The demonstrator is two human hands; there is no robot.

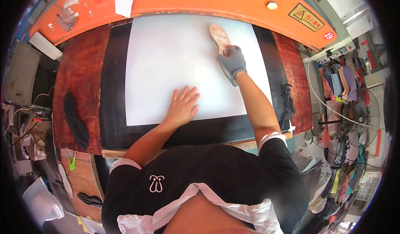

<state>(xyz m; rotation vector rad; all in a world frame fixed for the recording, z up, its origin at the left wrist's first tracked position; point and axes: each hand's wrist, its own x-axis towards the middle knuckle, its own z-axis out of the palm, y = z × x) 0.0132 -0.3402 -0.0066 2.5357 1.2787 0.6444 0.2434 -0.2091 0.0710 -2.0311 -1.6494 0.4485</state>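
My left hand [182, 105], bare, lies flat on a white sheet [166, 63] with its fingers spread. The sheet covers the middle of a black cutting board [113, 84]. At the sheet's right side my right hand [233, 60], in a grey glove, is closed around the middle of a sole-shaped cutting die [218, 34]. The die has a pale, stained upper face and a metal-looking rim. It stands at a slant, its toe end toward the far edge, and its underside is hidden.
An orange press beam [162, 2] spans the far side. Dark stacks of sole-shaped pieces [76, 119] lie on the reddish board at left; another black bundle [286, 104] lies at right. A low wooden table [81, 173] stands at lower left. Colourful scraps [343, 81] fill racks at right.
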